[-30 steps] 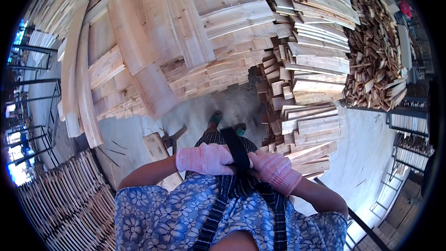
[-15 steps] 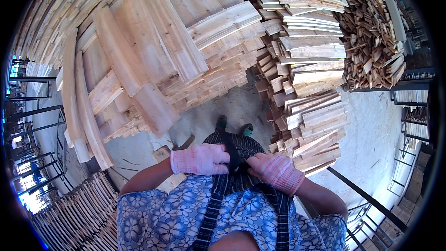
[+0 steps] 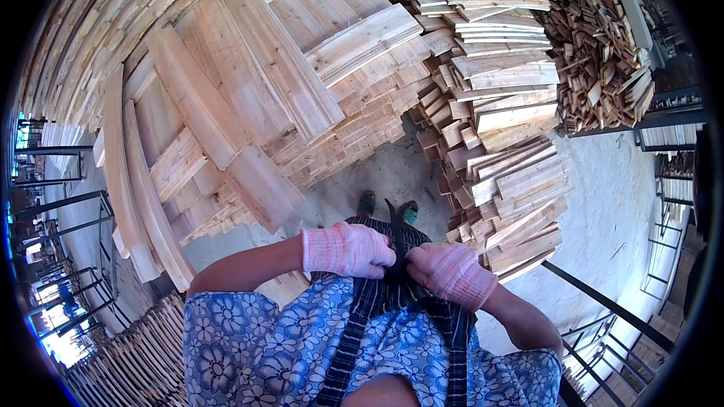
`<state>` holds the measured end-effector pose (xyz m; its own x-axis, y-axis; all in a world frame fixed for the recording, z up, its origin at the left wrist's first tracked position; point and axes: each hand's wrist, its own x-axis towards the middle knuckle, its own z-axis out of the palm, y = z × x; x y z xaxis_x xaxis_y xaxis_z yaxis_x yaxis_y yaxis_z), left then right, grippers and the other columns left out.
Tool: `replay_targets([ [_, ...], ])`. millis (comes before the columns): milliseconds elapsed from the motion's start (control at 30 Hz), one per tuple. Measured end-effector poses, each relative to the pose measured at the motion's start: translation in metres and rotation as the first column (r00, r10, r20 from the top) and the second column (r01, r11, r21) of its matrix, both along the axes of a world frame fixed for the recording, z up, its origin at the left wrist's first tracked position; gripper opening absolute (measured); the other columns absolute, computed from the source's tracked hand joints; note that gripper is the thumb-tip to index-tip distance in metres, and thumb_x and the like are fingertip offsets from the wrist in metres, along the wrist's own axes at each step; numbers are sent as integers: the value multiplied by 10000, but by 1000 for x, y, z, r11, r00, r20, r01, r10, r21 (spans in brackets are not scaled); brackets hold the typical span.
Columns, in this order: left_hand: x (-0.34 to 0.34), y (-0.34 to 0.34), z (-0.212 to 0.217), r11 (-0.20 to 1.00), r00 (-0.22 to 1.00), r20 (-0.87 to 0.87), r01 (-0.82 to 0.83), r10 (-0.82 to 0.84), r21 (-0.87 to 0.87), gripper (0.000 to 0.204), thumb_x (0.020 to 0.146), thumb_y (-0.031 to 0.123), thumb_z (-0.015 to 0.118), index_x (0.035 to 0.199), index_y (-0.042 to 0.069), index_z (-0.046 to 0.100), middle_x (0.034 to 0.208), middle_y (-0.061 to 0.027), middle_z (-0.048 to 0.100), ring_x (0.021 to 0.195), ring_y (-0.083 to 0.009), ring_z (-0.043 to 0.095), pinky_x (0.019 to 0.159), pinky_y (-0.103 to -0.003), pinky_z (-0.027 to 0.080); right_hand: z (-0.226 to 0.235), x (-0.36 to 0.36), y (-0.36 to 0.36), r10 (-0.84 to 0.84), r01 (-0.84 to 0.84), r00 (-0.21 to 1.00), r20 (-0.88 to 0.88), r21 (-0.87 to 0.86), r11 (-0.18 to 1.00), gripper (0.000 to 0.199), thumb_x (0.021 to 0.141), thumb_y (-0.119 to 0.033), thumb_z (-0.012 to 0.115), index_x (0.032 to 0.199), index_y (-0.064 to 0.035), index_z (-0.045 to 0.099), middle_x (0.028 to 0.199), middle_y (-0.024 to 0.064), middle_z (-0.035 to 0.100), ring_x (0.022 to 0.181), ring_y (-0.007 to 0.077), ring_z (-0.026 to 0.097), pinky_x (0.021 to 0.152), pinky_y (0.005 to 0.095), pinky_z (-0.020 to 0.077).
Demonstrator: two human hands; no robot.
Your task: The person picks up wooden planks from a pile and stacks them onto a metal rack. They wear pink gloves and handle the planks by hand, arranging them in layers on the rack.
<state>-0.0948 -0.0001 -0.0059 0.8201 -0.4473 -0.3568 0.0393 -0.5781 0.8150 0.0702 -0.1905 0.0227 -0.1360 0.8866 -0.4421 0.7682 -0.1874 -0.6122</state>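
Note:
My left hand [image 3: 348, 251], in a white-and-pink knit glove, is closed at my waist. Its fingers pinch a black fabric tie [image 3: 397, 232] that lies over the front of my dark striped apron [image 3: 367, 291]. Close beside it, my right hand [image 3: 451, 271], gloved alike, also has its fingers closed on the tie. One end of the tie sticks up away from me between the two hands. The fingertips are partly hidden by the dark cloth, so the exact grip of each does not show.
A broad stack of planks [image 3: 332, 139] stands ahead, with loose boards [image 3: 188, 98] across its top. To the right rises a pile of shorter boards [image 3: 520, 117], and beyond it a heap of offcuts [image 3: 596, 53]. Metal racks [image 3: 72, 203] stand at the left.
Both hands have stayed at the waist; the left has moved right, closer to the right hand. The end of the black tie now stands up between them.

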Motion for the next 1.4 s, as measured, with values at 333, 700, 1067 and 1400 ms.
replay_targets([
  [333,34,-38,39,896,947,-291,5,139,443,253,961,297,541,1093,151,701,1026,-133,700,915,-365,724,807,-472,595,-8,2,6,-14,13,999,-39,-28,1000,305,985,-358,546,1012,-79,665,877,193,711,843,400,710,715,512,564],
  [700,5,-40,20,857,943,-105,-235,315,458,322,898,321,656,1133,111,594,1103,-137,660,982,-341,720,794,-502,597,-11,-7,0,36,-54,995,88,208,977,186,929,-289,617,901,-108,646,760,122,673,718,346,710,616,475,562],
  [1067,17,-63,-1,809,974,19,-198,226,553,148,959,222,529,1053,137,607,1006,-65,680,932,-284,722,764,-433,601,-7,-6,-9,26,-34,999,38,211,977,207,918,-292,663,903,-85,655,845,117,686,753,286,712,647,416,573],
  [1400,6,-67,-13,741,818,569,-435,87,511,128,781,240,650,760,162,550,666,-13,556,624,-198,671,482,-384,540,-47,42,-20,-285,153,733,-618,-258,954,369,988,-343,667,1227,-64,704,1155,123,665,1103,279,642,973,387,494],
])
